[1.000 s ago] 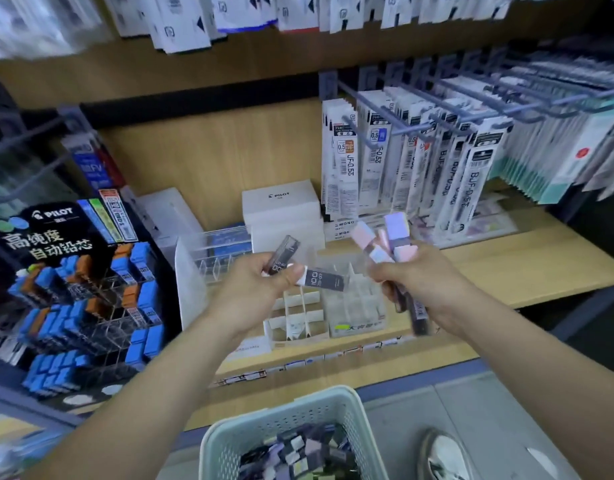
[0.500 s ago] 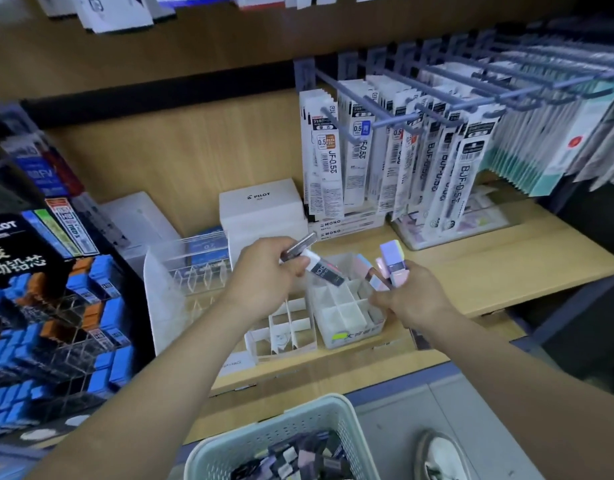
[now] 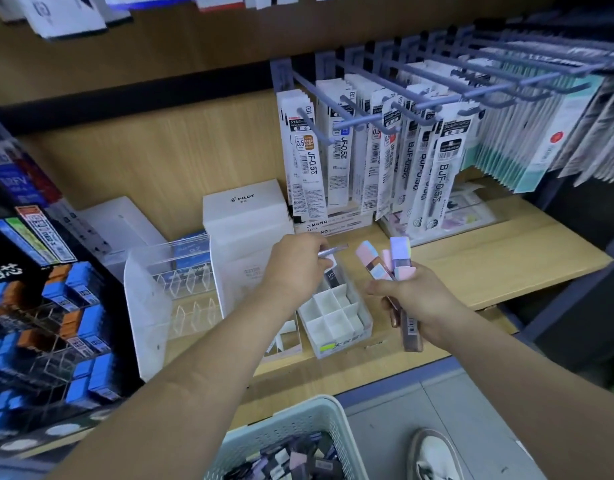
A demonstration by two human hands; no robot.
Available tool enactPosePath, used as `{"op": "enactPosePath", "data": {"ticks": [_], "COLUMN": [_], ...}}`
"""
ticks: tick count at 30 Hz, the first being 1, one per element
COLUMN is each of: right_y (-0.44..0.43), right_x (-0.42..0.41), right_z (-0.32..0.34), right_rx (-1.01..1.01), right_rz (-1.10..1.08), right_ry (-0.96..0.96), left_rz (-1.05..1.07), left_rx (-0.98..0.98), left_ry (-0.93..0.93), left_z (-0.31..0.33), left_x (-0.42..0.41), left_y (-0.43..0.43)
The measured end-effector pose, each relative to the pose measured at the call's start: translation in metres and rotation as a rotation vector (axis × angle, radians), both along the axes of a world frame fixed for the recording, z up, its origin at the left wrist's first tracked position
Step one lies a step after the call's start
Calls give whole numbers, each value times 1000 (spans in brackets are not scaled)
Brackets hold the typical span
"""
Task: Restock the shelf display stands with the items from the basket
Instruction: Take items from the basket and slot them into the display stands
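- Left of the left hand's fingers, well apart from them, a clear stand [image 3: 181,282] with thin dividers sits on the shelf; no finger touches it.
- Below the left forearm, nearer the person than either set of fingers, the basket [image 3: 298,420] holds a heap of dark and pastel cases, so much of the restocking looks to be left.
- A second ago the left hand [image 3: 295,268] was raised in front of the shelf with two cases fanned out. It has since come down and forward, and its curled fingers now sit over the back row of the divided tray [image 3: 354,336].
- Just under those fingertips the dark case [image 3: 333,277], white-capped with pale print on its side, points down into a rear cell. Whether it has reached the bottom cannot be told. This looks like the placing step itself.
- Out to the right of the same fingers pokes a grey case [image 3: 333,250], lying nearly level and pinched in the same grip, likely next in turn.
- Toward the person from the fingertips, the tray's near cells show white walls and room to fill.
- Right of the tray, the right hand [image 3: 413,299] has also dropped from its raised position. Its fingers are wrapped round a bundle of pastel cases [image 3: 399,254].
- Above those fingers the caps fan out in pink, lilac and pale blue; below the palm the darker ends stick out toward the person.
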State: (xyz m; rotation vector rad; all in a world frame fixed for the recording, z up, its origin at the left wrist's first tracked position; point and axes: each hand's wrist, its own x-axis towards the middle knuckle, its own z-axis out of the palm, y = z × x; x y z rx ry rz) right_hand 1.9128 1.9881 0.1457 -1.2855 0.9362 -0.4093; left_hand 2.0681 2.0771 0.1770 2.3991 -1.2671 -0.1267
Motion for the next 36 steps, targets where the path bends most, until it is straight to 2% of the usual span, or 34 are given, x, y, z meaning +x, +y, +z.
{"op": "enactPosePath", "data": {"ticks": [7, 11, 14, 19, 22, 26, 30, 36], "right_y": [-1, 0, -2, 2, 5, 3, 4, 4], "right_x": [4, 6, 8, 11, 14, 12, 11, 13], "right_z": [1, 3, 11, 24, 24, 25, 23, 24], "right_rx": [79, 98, 127, 123, 117, 144, 190, 287], "right_rz": [-26, -30, -30, 91, 93, 26, 6, 24], "right_ry": [-78, -117, -190, -282, -292, -282, -269, -282], "left_rz": [-73, -83, -4, -140, -141, -13, 97, 104], "left_rx": [115, 90, 1, 113, -19, -249, -427, -473], "left_ry": [-189, -273, -76, 409, 720, 998, 1045, 891], "left_z": [-14, -6, 9, 20, 24, 25, 24, 24], "left_x": [0, -2, -3, -17, -20, -14, -12, -12], "left_y": [-4, -1, 9, 24, 32, 43, 50, 51]}}
